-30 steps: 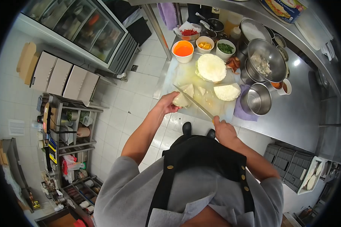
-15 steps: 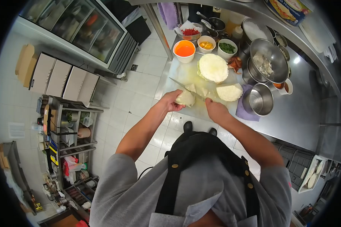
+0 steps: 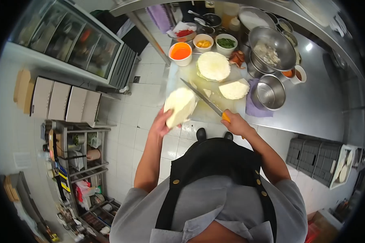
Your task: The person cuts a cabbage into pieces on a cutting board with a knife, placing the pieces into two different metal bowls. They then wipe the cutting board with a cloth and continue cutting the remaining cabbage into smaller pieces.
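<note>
My left hand (image 3: 162, 122) grips a large pale cabbage piece (image 3: 180, 106), its cut face turned up, over the left edge of the cutting board (image 3: 233, 106). In my right hand (image 3: 237, 123) is a knife (image 3: 204, 98) with an orange handle; its blade points up and left across the board, beside the cabbage piece. Small cabbage scraps (image 3: 207, 92) lie near the blade. Farther back on the board sits a big round cut cabbage (image 3: 213, 66), and to its right a smaller cabbage chunk (image 3: 234, 90) rests cut side up.
Behind the board stand an orange-filled tub (image 3: 180, 54), a yellow-filled tub (image 3: 203, 43) and a tub of greens (image 3: 226, 43). To the right are an empty steel pot (image 3: 268, 92) on a purple cloth (image 3: 253, 108) and a steel bowl (image 3: 272, 49) with pale contents.
My left hand has moved left and down, and the cabbage piece is turned with a broad pale face showing. The knife has come away from the scraps. The whole view has shifted.
</note>
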Demonstrator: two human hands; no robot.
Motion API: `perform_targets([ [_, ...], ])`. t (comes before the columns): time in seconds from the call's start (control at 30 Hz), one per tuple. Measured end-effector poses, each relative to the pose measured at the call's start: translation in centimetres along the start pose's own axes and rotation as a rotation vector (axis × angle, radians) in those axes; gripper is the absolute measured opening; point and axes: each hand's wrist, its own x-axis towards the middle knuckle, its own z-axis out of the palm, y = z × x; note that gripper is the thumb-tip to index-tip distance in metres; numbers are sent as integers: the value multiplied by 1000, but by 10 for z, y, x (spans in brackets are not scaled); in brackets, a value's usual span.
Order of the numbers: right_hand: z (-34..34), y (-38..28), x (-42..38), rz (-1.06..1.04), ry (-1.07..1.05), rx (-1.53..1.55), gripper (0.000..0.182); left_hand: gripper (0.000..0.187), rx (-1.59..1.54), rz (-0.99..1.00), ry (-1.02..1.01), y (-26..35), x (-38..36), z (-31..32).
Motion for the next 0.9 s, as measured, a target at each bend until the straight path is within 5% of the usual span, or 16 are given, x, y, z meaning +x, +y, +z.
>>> perform_targets([
  [0.1, 22, 14, -4, 14, 22, -59, 32, 70, 466, 84, -2, 43, 58, 87],
  [0.17, 25, 9, -12, 13, 27, -66, 32, 68, 1167, 666, -199, 40, 114, 129],
  [0.23, 32, 6, -20, 22, 8, -66, 34, 69, 1521, 805, -359, 27, 163, 161],
  [0.33, 38, 4, -35, 45, -5, -31, 35, 61, 2261, 669, -430, -8, 211, 199],
  [0.43, 39, 2, -45, 57, 16, -5, 36, 60, 2426, 870, -517, -44, 250, 189],
  [0.57, 43, 14, -47, 27, 79, -7, 33, 61, 2327, 813, -508, -53, 250, 180],
  [0.67, 35, 17, -64, 6, 118, -12, 32, 61, 1602, 787, -512, -31, 277, 159],
  [0.7, 30, 18, -68, -5, 119, -25, 32, 47, 1163, 345, -339, -9, 263, 189],
  [0.8, 35, 20, -76, 3, 280, -76, 32, 27, 483, -227, -30, 14, 264, 246],
  [0.9, 22, 18, -83, 59, 342, -49, 29, 18, 597, -233, 37, 2, 304, 254],
])
